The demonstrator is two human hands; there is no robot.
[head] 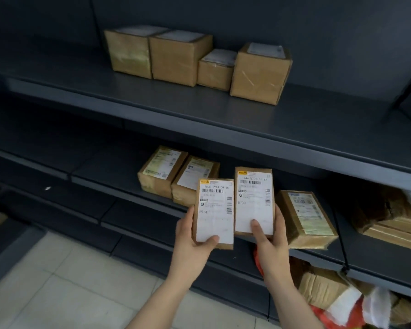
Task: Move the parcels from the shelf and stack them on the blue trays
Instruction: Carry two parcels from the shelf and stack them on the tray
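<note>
Two parcels are held up in front of the dark shelving, one in each hand. The left hand (192, 241) is wrapped round the lower end of the left parcel (215, 210), with the thumb laid across the bottom of its white label, where E914 can be read. The right hand (268, 245) is clamped on the lower end of the right parcel (254, 200), with the thumb pressed onto a label marked B700. The pair is held upright and side by side, almost touching, with the right one carried a little higher. Both are held in the air just in front of the edge of the middle shelf (128, 184).

Two labelled parcels (161, 172) are seen lying together on that shelf, behind and to the left. Another labelled parcel (306, 219) is laid just to the right of the right hand. Further right, a pile of flat cardboard (394, 224) is stacked.

On the upper shelf (294, 124), four brown boxes (176, 59) are lined up in a row, the third one smaller than the rest. Below, at the right, crumpled cardboard and red and white wrapping (330, 288) are heaped. A pale tiled floor (69, 281) is seen at the lower left.
</note>
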